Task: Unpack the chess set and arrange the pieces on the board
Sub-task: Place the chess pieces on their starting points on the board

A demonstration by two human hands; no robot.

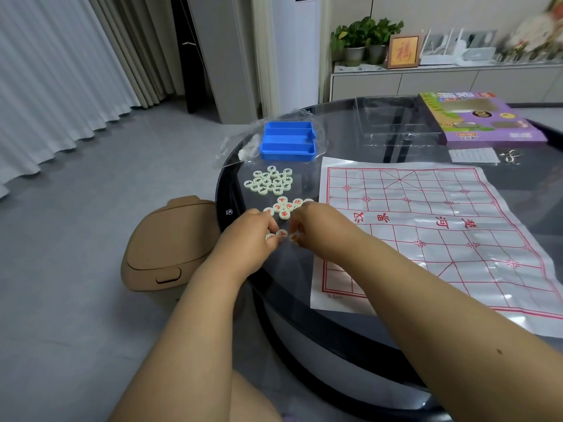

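A white plastic board sheet [426, 233] with red grid lines lies spread on the round glass table [350, 345]. Left of it sits a cluster of pale round pieces with black characters [271, 180], and nearer me a cluster with red characters [285, 207]. My left hand [253, 231] and my right hand [307, 225] meet just below the red cluster, fingers curled. Each pinches a red-marked piece; a third piece [281, 233] lies between them. No pieces stand on the board.
An open blue plastic case [288, 141] sits behind the pieces on a clear bag [240, 147]. A purple game box [481, 117] and a clear tray [393, 123] lie at the table's far side. A tan lidded bin [167, 242] stands on the floor left of the table.
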